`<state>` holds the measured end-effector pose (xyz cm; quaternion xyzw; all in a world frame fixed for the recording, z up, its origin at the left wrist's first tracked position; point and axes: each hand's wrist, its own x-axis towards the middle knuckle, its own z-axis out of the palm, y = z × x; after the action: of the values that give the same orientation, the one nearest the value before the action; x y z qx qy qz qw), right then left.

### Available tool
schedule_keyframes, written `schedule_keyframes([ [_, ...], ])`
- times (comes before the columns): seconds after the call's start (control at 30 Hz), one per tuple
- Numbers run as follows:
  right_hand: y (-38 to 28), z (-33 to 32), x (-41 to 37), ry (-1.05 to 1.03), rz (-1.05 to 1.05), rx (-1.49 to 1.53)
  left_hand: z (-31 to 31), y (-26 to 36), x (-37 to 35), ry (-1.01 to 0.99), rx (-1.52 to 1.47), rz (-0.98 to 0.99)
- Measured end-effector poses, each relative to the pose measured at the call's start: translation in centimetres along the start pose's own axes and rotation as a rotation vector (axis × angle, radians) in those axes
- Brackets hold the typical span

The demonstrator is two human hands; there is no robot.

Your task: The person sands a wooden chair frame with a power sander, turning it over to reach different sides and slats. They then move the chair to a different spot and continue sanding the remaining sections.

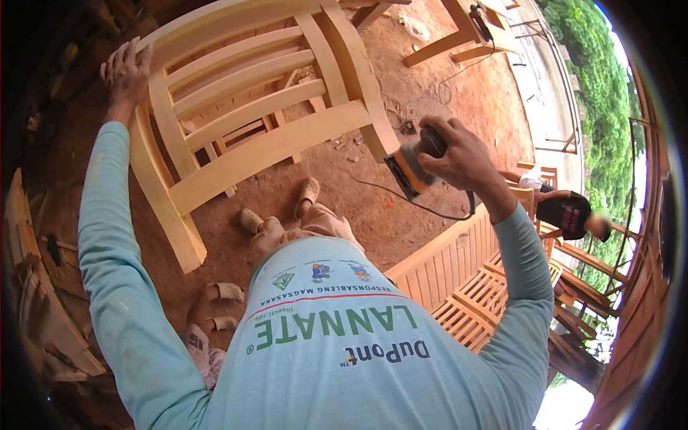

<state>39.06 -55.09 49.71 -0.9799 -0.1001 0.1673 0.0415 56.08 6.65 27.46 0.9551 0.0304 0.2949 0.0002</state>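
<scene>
On the left, my left hand (129,70) grips the outer edge of a pale wooden chair frame (269,147), its fingers over the wood at the far corner. The frame has curved slats between wide rails and lies tilted in front of my legs. In my right hand (462,154) is an orange and black power sander (412,168), held by its dark rounded top. The sander's flat pad faces the frame, close beside the end of the right-hand leg (381,140). A dark cord (437,213) loops down from the sander.
A slatted wooden bench (459,294) stands at my right. Beyond it is a person in a black shirt (565,213). Another person's feet in clogs (228,291) show at my lower left. Wooden pieces (54,301) lean at far left; more furniture (459,36) and cords lie on the dirt ground.
</scene>
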Motion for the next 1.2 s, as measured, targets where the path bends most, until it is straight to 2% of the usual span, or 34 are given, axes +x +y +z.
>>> schedule_keyframes([
  [0.17,-0.9,0.8,1.4,0.059,-0.049,0.060,0.4,-0.3,-0.1,0.027,-0.020,0.006],
  [0.27,-0.8,-0.2,-0.1,-0.033,-0.038,0.021,-0.2,0.1,-0.1,0.025,-0.043,0.003],
  [0.37,-0.5,0.0,-0.2,-0.029,-0.026,0.011,-0.2,0.1,0.0,0.011,-0.012,0.005],
  [0.57,-1.3,0.7,1.5,0.069,-0.043,0.051,0.6,-0.4,-0.2,0.048,-0.035,0.016],
  [0.77,-0.1,-0.4,-0.1,-0.040,-0.044,-0.003,-0.6,0.5,0.0,-0.010,-0.006,0.002],
  [0.97,-1.1,1.0,1.7,0.063,-0.053,0.035,-0.2,0.2,-0.1,0.015,-0.035,-0.001],
  [1.2,-0.8,-0.5,0.3,-0.052,0.035,-0.009,-0.1,0.4,0.0,0.026,-0.016,0.004],
])
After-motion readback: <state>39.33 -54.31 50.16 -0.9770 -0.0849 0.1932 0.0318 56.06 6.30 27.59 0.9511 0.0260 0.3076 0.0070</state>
